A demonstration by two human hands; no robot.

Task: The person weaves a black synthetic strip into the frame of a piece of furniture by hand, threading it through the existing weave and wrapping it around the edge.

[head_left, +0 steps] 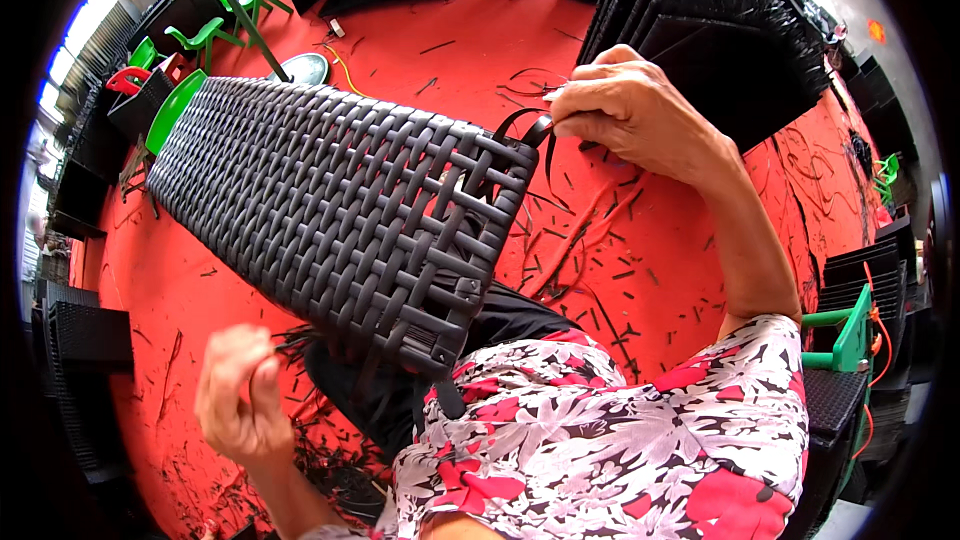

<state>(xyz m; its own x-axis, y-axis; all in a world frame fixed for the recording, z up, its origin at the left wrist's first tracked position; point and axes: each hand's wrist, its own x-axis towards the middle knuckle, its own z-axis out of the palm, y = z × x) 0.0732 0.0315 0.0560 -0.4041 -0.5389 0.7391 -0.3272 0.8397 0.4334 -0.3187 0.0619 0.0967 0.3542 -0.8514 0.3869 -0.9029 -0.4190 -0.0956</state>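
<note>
A long dark-grey woven panel (pixel 330 200) slants across the middle, its near end tilted toward my lap. At that near end the weave is looser, with gaps and bare cross strands. My right hand (pixel 635 110) is raised beyond the panel's right corner, its fingers pinched on a thin black plastic strip (pixel 540 132) that runs to that corner. Below the panel's left side, my left hand (pixel 243 400) hangs in the air, slightly blurred. Its fingers are half curled, the thumb stands apart, and nothing shows in it.
Scraps of black strip litter the red floor (pixel 450 40). A dark stack of panels (pixel 700 50) stands at the back right. Small green stools (pixel 205 37) are at the back left, near a green round seat (pixel 172 112). A green metal frame (pixel 848 335) stands at my right.
</note>
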